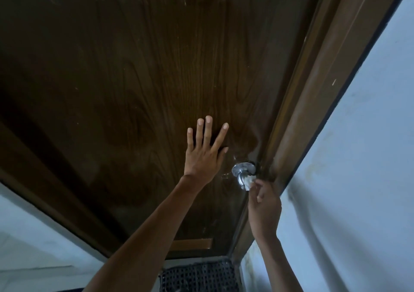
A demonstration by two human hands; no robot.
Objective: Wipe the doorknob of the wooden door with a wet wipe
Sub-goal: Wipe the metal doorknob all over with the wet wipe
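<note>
Now your left hand (202,157) lies spread flat on the door (134,78), while your right hand (264,204) pinches the wipe (248,183) against the doorknob (242,173).

The doorknob (242,171) sits close against the door frame (298,117), leaving only a narrow gap on its right, and the right hand (265,204) pinching the wipe (248,183) fills the space just below it. The left hand (205,157) lies flat on the door (112,78) just left of the doorknob, while the door face above offers free room.

Doorknob (241,175) front behind wipe (248,182) + r. hand (265,204)
</note>
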